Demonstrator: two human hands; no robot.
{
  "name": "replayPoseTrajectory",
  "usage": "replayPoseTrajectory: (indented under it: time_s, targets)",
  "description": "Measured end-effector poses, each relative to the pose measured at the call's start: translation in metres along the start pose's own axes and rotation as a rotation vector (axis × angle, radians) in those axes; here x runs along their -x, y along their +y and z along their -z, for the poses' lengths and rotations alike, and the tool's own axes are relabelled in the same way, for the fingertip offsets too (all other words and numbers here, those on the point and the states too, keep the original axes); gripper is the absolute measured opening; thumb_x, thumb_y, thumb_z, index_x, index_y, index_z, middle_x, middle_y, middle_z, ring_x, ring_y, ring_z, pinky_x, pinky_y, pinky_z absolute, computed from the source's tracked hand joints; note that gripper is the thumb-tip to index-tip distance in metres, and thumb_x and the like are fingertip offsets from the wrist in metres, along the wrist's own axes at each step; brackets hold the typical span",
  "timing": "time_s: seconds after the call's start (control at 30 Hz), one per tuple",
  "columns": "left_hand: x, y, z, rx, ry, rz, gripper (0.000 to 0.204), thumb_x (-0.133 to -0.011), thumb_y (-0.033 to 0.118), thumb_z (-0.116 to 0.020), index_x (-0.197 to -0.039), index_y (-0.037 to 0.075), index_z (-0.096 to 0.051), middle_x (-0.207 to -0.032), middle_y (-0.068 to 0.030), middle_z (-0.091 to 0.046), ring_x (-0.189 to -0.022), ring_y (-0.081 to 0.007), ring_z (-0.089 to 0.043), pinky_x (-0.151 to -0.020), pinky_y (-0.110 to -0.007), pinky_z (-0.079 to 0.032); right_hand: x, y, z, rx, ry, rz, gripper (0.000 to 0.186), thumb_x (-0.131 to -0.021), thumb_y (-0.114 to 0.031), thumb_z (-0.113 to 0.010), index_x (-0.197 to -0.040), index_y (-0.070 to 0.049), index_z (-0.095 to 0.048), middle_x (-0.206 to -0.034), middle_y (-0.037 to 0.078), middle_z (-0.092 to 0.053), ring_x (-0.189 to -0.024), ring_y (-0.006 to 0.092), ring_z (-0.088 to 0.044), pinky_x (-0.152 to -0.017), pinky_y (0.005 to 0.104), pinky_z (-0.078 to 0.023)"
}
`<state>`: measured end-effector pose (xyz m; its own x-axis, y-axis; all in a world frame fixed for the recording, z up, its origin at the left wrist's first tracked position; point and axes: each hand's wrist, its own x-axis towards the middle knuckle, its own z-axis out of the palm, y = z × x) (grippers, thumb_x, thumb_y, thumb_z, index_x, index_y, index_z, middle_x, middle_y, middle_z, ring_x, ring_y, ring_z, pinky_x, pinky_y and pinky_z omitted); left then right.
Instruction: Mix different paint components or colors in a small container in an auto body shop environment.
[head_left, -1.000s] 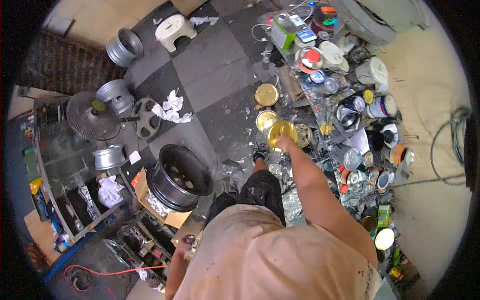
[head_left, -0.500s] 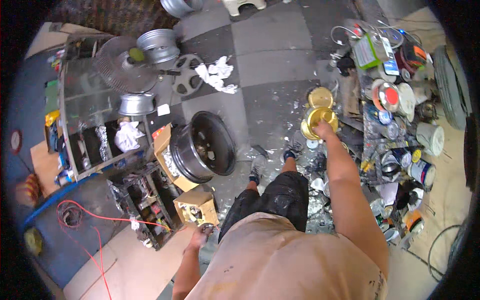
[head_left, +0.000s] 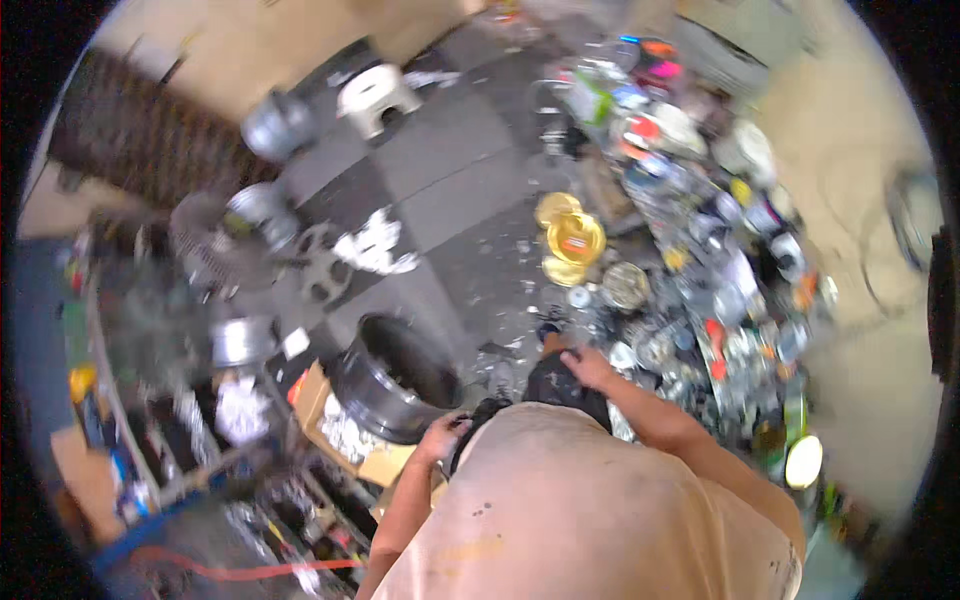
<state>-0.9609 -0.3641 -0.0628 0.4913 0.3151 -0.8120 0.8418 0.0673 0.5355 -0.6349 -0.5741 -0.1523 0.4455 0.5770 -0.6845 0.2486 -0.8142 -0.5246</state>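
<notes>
My right hand rests on the dark shorts over my right thigh, fingers laid out, with nothing seen in it. My left hand is by my left thigh, close to the near side of a large dark wheel rim. Blur and the shorts hide whether its fingers hold anything. Beyond my right hand, a round gold-coloured tin with an orange patch in the middle lies on the floor among gold lid-like discs.
Cans, jars and scraps crowd the right side, with a round metal tin nearest the gold ones. To the left are a cardboard box, a grey rack, a fan and silver rims. A white stool stands far off.
My right hand has left the gold tin and come back to my thigh. My left hand has moved from beside a small cardboard box toward my left thigh. The whole view has turned.
</notes>
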Motion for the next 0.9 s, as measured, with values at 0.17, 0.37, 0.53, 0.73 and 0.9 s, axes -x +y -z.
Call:
replayPoseTrajectory:
  time_s: [0.17,0.37,0.53,0.73,0.9]
  targets:
    - [-0.034,-0.047,-0.006,0.083,-0.215,-0.248,0.031,-0.096,0.019,-0.063,-0.12,0.001,-0.066,-0.112,-0.0074,-0.07,-0.102,-0.0158,-0.061,-0.093,-0.03,-0.047,0.126,0.066,-0.102,-0.454,0.211,-0.173,0.061,-0.098,-0.055,-0.047,-0.123,-0.001,-0.06,-0.12,0.026,-0.063,-0.114,0.0398,-0.06,-0.098,0.0468,-0.045]
    - [-0.007,0.01,-0.021,-0.31,-0.619,-0.25,0.042,-0.086,0.023,-0.071,-0.121,-0.001,-0.067,-0.115,-0.0068,-0.068,-0.102,-0.0157,-0.06,-0.093,-0.032,-0.048,0.261,0.134,-0.18,-0.268,0.216,-0.369,0.071,-0.099,-0.06,-0.038,-0.134,0.0,-0.054,-0.133,0.025,-0.057,-0.126,0.0408,-0.052,-0.107,0.0436,-0.04]
    - [0.031,0.044,-0.048,-0.422,-0.752,-0.102,0.047,-0.086,0.021,-0.072,-0.126,-0.002,-0.064,-0.121,-0.0094,-0.066,-0.106,-0.0172,-0.061,-0.095,-0.033,-0.048,0.343,0.182,-0.23,-0.516,0.542,-0.804,0.077,-0.094,-0.066,-0.041,-0.133,-0.001,-0.056,-0.127,0.028,-0.06,-0.122,0.0418,-0.056,-0.102,0.0466,-0.044]
    - [0.023,0.046,-0.079,-0.468,-0.878,-0.046,0.045,-0.086,0.018,-0.071,-0.126,-0.003,-0.063,-0.12,-0.0115,-0.067,-0.106,-0.02,-0.062,-0.094,-0.037,-0.049,0.405,0.248,-0.226,-0.682,0.908,-0.924,0.076,-0.095,-0.064,-0.041,-0.132,0.001,-0.055,-0.122,0.028,-0.063,-0.12,0.0419,-0.057,-0.1,0.0463,-0.045]
    - [-0.024,0.017,-0.112,-0.773,-0.881,-0.192,0.04,-0.084,0.019,-0.07,-0.119,-0.001,-0.067,-0.111,-0.0118,-0.071,-0.102,-0.0202,-0.064,-0.091,-0.038,-0.051,0.472,0.266,-0.129,-0.683,1.422,-0.888,0.07,-0.096,-0.061,-0.046,-0.128,0.001,-0.059,-0.121,0.027,-0.064,-0.118,0.0386,-0.059,-0.1,0.0426,-0.044]
